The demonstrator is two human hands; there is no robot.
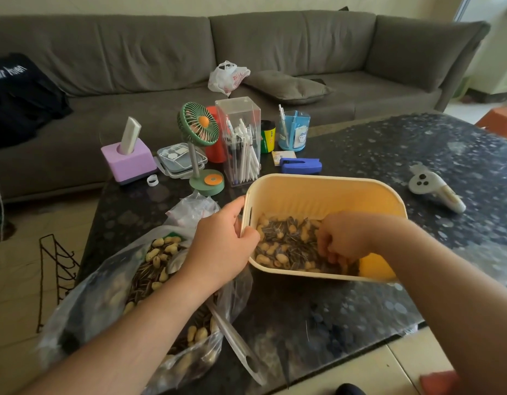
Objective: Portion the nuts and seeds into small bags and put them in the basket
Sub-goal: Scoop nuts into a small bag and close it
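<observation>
Basket [326,192]: smooth cream plastic, rounded-rectangular, tilted on the dark speckled counter [389,155]; rim gripped by left hand [221,240]. Right hand [342,242] is curled among glossy bagged peanuts and striped seeds [286,243]. Risk: basket tipped further, contents spilled. Crinkled clear bulk bag [138,295] lies left.

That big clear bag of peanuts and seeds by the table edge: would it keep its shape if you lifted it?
Probably not. The clear bag looks thin, crumpled and slumped, so it would likely sag. It seems well filled, so probably heavy, and its open mouth could spill peanuts.
</observation>
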